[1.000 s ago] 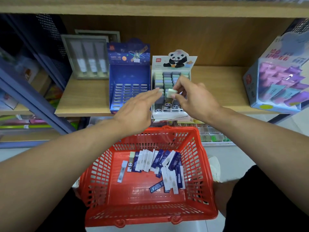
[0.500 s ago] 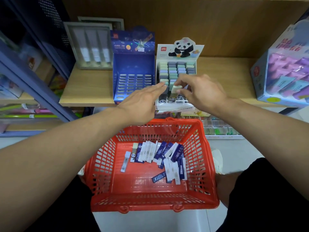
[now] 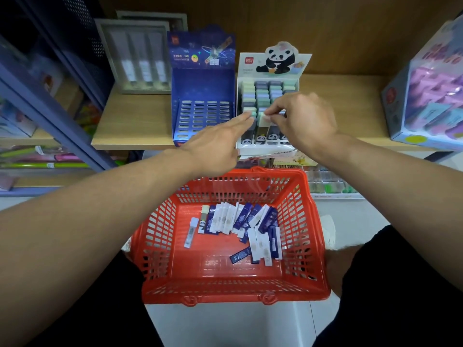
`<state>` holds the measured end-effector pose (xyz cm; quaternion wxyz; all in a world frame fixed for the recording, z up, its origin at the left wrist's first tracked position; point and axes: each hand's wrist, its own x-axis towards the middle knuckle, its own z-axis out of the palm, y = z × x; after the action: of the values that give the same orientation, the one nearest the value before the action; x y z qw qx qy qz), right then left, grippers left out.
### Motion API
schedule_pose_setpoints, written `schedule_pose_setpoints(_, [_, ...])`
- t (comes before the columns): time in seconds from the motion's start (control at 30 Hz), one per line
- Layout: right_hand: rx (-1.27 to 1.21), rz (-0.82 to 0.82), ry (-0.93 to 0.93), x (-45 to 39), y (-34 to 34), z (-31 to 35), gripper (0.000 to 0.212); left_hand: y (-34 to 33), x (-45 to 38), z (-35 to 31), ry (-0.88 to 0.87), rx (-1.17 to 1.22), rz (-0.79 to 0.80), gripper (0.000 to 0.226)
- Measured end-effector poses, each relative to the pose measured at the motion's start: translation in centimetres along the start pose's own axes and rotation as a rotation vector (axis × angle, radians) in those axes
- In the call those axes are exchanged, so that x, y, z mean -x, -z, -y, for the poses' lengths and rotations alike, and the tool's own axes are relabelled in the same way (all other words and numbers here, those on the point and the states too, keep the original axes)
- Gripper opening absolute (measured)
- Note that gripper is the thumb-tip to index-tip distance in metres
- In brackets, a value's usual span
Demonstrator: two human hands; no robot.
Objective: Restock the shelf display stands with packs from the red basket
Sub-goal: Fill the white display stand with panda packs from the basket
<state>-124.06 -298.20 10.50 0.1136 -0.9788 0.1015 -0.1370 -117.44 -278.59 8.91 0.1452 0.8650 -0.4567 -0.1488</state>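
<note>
Head view, I note: red basket [image 3: 234,284] low centre, blue-white packs [image 3: 248,226] loose inside. Left hand [image 3: 213,144] flat, empty, steadying panda stand [image 3: 269,146]. Right hand [image 3: 303,118] pinches green-capped pack [image 3: 263,121] for slotting. Blue stand [image 3: 203,106] bare, upper centre.

This is a stationery shop aisle. A wooden shelf [image 3: 135,126] across the middle of the frame carries retail display stands: a blue slotted stand [image 3: 203,96] with a printed header card, a white panda-branded stand [image 3: 271,63] filled with rows of pastel packs, and a large pastel display box [image 3: 431,96] at the right edge. At lower centre sits a red shopping basket [image 3: 233,279] holding loose small packs [image 3: 240,221]. More goods fill the racks at the left edge.
</note>
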Motion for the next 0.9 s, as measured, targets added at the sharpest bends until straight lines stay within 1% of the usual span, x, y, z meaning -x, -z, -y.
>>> schedule_pose_setpoints(0.13, [0.046, 0.058, 0.006, 0.0, -0.2, 0.2, 0.015, 0.1, 0.0, -0.1, 0.005, -0.004, -0.003, 0.077])
schedule_pose_setpoints(0.37, [0.048, 0.067, 0.004, -0.2, -0.2, 0.2, 0.015, -0.2, -0.2, 0.1, 0.004, -0.008, -0.004, 0.078])
schedule_pose_setpoints(0.53, [0.050, 0.086, 0.037, -0.1, -0.2, 0.1, 0.020, -0.6, -0.4, 0.4, -0.002, -0.012, 0.008, 0.081])
schedule_pose_setpoints(0.6, [0.068, 0.062, 0.068, 0.1, -0.1, -0.1, 0.020, -0.8, -0.3, 0.5, 0.015, 0.019, -0.027, 0.082])
schedule_pose_setpoints(0.63, [0.067, 0.030, 0.093, 0.2, 0.0, -0.2, 0.020, -0.9, -0.2, 0.6, 0.029, 0.028, -0.086, 0.080])
schedule_pose_setpoints(0.67, [0.039, -0.014, 0.125, 0.4, 0.0, -0.1, 0.020, -1.0, -0.1, 0.8, 0.040, 0.018, -0.187, 0.072])
schedule_pose_setpoints(0.73, [-0.123, -0.094, 0.224, 1.1, -0.3, 0.5, 0.019, -1.2, 0.3, 1.3, 0.056, -0.043, -0.426, 0.040])
schedule_pose_setpoints(0.77, [-0.199, -0.100, 0.292, 1.9, -0.8, 1.0, 0.018, -1.4, 0.7, 1.6, 0.082, -0.057, -0.489, 0.025])
schedule_pose_setpoints(0.8, [-0.226, -0.074, 0.369, 2.8, -1.5, 1.5, 0.018, -1.8, 1.1, 2.1, 0.116, -0.052, -0.491, 0.014])
schedule_pose_setpoints(0.83, [-0.201, -0.011, 0.454, 3.7, -2.5, 2.0, 0.019, -2.3, 1.6, 2.7, 0.155, -0.043, -0.439, 0.009])
schedule_pose_setpoints(0.87, [-0.139, 0.090, 0.547, 4.6, -3.6, 2.5, 0.019, -3.0, 2.1, 3.4, 0.204, -0.042, -0.334, 0.007])
schedule_pose_setpoints(0.9, [-0.052, 0.227, 0.630, 5.4, -4.7, 3.0, 0.020, -3.9, 2.7, 4.2, 0.258, -0.044, -0.193, 0.007])
